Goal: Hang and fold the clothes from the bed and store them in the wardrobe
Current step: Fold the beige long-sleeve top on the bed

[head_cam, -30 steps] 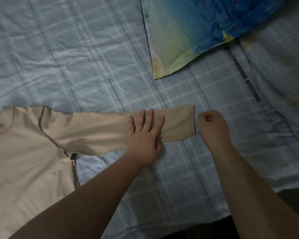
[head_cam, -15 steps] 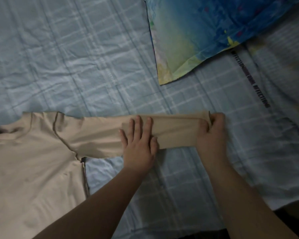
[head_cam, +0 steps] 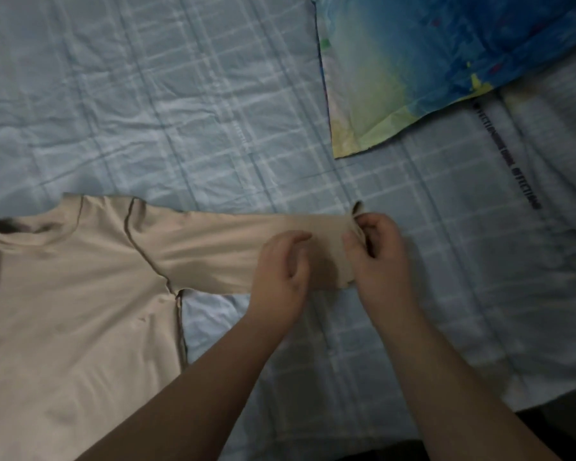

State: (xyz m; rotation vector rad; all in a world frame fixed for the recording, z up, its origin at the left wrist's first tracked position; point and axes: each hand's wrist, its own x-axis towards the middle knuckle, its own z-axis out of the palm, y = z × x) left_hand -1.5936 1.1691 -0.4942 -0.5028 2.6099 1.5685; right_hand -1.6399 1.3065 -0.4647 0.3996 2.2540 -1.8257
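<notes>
Left hand (head_cam: 281, 271) loose, right hand (head_cam: 379, 257) in pinch

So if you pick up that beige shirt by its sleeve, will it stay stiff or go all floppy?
Probably floppy: the beige shirt lies flat, and its cuff bends over where the right hand pinches it. Likely light too: a pinch alone seems to raise that cuff. It should drape, not roll.

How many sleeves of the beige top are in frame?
1: the sleeve stretched right across the bed sheet, cuff end pinched by the right hand, left hand just beside. The other is out of view.
</notes>
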